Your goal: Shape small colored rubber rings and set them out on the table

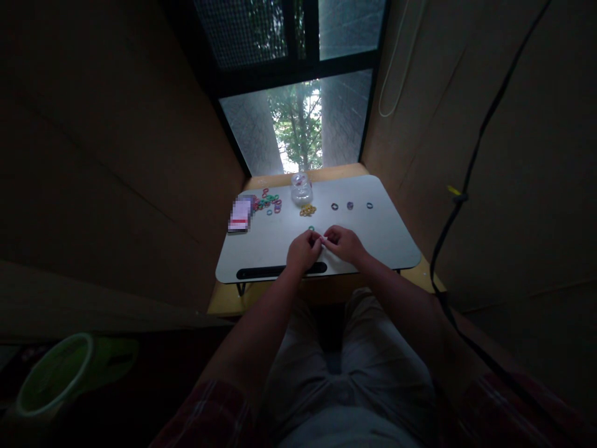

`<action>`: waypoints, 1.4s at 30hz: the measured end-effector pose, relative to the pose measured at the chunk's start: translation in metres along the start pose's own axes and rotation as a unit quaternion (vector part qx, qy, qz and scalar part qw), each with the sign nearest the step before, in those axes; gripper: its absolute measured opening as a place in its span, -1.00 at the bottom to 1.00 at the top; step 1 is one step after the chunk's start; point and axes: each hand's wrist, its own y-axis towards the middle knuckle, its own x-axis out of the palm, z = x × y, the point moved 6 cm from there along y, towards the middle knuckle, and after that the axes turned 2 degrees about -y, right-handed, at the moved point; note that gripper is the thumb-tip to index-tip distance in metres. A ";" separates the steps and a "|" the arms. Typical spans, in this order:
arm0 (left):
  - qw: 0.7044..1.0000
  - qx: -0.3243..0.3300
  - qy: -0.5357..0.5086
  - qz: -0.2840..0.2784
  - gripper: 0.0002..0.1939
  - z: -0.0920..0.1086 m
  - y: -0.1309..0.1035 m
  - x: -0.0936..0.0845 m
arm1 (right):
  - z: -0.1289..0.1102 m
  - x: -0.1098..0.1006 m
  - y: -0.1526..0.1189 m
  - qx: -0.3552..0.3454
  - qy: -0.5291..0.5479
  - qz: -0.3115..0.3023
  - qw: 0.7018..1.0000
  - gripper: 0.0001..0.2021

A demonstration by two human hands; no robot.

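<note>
Over the front part of a white lap table (261,249), my left hand (304,250) and my right hand (345,245) meet with their fingertips close together. Both are closed in a pinch. A small pale thing shows between the fingertips, too tiny and blurred to name. Just beyond my left fingers lies a small green ring (311,228). Farther back is a cluster of yellow rings (308,211), with a clear plastic jar (301,191) behind it. Three separate small rings lie in a row to the right, among them a dark one (334,206) and a bluish one (369,205).
A pile of red, green and other coloured rings (269,202) lies at the back left, beside a phone-like item (240,214) with a blurred screen. A black slot (261,272) runs along the front edge. A black cord (471,158) hangs at right; a green basket (56,373) stands lower left.
</note>
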 end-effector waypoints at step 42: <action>1.000 -0.004 0.004 -0.013 -0.85 0.004 -0.001 -0.001 | 0.001 -0.002 0.002 -0.005 -0.046 0.017 0.999 -0.91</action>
